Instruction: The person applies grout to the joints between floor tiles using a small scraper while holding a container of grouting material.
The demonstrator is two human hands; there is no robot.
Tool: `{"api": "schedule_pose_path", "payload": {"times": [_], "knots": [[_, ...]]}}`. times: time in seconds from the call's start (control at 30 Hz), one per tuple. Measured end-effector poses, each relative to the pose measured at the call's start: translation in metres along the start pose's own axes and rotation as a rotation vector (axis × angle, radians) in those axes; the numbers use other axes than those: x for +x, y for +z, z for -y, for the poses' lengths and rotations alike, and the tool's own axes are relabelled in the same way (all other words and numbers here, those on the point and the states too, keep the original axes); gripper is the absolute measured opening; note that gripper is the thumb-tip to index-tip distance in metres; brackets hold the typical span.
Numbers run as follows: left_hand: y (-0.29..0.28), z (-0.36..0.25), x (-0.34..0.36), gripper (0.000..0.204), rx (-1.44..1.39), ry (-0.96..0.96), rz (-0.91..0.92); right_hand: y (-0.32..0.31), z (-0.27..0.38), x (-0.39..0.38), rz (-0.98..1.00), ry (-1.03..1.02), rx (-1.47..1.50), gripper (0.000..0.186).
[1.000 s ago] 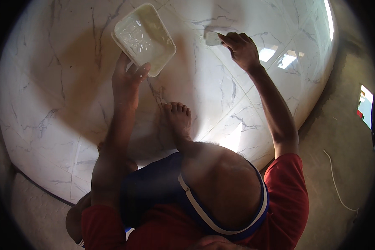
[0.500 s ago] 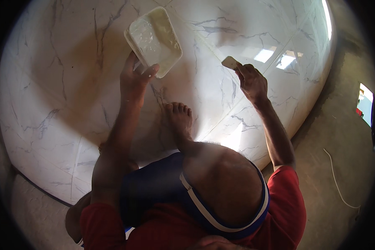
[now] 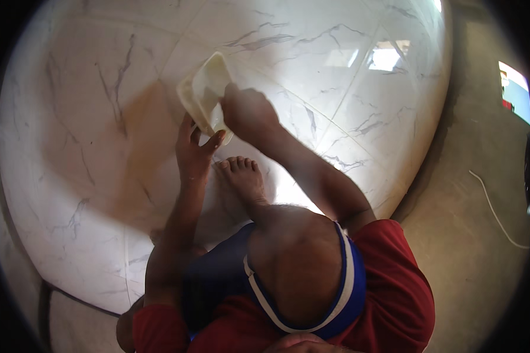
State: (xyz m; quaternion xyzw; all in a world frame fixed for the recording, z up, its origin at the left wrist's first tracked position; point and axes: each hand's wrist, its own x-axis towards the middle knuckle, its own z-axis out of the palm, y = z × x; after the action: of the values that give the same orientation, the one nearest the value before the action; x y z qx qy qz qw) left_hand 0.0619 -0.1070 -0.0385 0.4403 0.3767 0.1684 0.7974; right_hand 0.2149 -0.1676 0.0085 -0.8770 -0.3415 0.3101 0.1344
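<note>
Head view. A shallow rectangular tray, cream-white plastic with rounded corners and a raised rim, is held tilted above the floor, well in from the floor's right edge. The left hand grips the tray's lower rim, thumb and fingers closed on it. The right hand reaches into the tray from its right side, fingers curled; whether it grips anything inside cannot be told. The two hands sit close together at the tray. The floor is glossy white marble-patterned tile with grey veins and thin joints, with bright window reflections near its upper right. A bare foot rests on the tile just below the tray. Right of the tiled edge lies dull grey concrete with a thin white cable.
</note>
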Motion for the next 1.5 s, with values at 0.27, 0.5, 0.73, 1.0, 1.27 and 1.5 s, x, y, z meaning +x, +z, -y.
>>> {"api": "schedule_pose_path", "payload": {"times": [0.27,0.5,0.73,1.0,1.27,1.5], "knots": [[-0.005,0.001,-0.006,0.084,0.047,-0.184,-0.011,-0.022,-0.075,-0.048,0.131,0.315,0.793,0.03],[-0.018,0.001,0.008,0.082,0.019,-0.157,-0.014,-0.046,-0.166,-0.033,-0.199,-0.098,0.153,0.025],[-0.027,-0.002,0.012,0.082,0.037,-0.062,-0.064,-0.057,-0.182,0.037,-0.26,-0.547,-0.321,0.037],[-0.024,-0.008,0.007,0.081,-0.003,-0.048,-0.085,-0.068,-0.218,0.056,-0.212,-0.674,-0.456,0.047],[-0.026,-0.015,0.0,0.083,-0.006,-0.047,-0.111,-0.043,-0.153,0.052,-0.24,-0.612,-0.63,0.04],[-0.03,-0.025,0.002,0.081,-0.03,-0.022,-0.059,-0.056,-0.212,-0.01,-0.161,-0.345,-0.697,0.043]]}}
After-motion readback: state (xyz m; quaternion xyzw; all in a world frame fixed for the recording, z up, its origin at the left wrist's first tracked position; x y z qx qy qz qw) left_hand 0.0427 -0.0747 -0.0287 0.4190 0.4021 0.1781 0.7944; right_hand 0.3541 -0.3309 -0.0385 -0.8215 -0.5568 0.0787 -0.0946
